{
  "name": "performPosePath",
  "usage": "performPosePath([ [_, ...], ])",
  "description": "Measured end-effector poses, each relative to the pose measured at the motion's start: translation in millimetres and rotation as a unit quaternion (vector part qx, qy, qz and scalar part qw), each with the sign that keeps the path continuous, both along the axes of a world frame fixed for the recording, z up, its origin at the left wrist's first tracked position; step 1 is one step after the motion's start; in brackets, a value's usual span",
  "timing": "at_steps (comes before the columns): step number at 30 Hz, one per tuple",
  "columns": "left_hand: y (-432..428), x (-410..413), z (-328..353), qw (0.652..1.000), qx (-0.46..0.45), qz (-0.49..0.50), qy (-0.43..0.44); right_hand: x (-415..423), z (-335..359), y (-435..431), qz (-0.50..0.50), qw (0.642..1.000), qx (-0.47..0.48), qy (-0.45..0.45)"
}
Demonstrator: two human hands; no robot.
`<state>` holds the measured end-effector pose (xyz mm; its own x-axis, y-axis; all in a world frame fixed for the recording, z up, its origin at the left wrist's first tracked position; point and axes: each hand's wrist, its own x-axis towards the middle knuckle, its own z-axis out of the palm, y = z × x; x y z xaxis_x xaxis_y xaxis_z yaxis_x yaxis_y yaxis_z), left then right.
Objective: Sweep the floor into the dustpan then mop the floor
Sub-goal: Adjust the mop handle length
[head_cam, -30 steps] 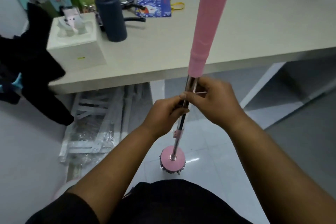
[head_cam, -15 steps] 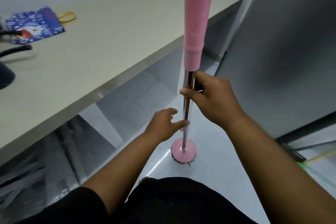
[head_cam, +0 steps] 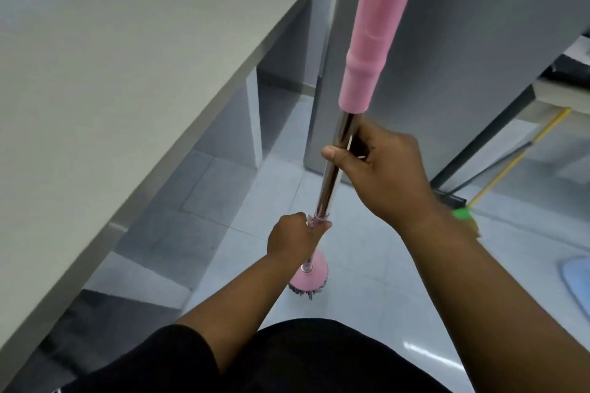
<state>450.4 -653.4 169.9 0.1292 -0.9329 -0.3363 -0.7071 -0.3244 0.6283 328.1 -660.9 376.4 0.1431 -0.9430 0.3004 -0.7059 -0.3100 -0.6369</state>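
The mop (head_cam: 332, 169) stands nearly upright in the middle of the frame, its pink head (head_cam: 310, 276) on the pale tiled floor (head_cam: 223, 201) at lower centre. The right hand (head_cam: 380, 175) has its fingers (head_cam: 333, 155) curled closed around the shiny metal shaft just below the pink grip. The left hand (head_cam: 292, 238), lower down, is closed on the shaft at its pink collar. A pale table (head_cam: 111, 73) fills the left side; a yellow-handled broom (head_cam: 510, 166) leans at right.
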Motion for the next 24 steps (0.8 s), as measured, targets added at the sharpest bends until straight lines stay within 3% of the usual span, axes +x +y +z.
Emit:
performPosePath([
  [6, 8.2, 8.0, -15.1, 0.996, -0.059, -0.068, -0.008, 6.1, -13.4, 11.8, -0.088, 0.996, 0.02, -0.003],
  [12, 11.2, 2.9, -18.9, 0.992, -0.023, -0.126, -0.001, 1.3, -22.7, 26.0, -0.119, 0.992, 0.037, 0.013],
  [18, -1.0, -14.3, 4.5, 0.973, -0.027, -0.219, 0.073, -17.8, -35.6, 35.3, -0.138, 0.987, 0.076, 0.017],
  [24, -2.8, -38.5, 17.4, 0.966, -0.055, -0.234, 0.099, -48.9, -53.2, 39.3, -0.143, 0.982, 0.126, -0.018],
])
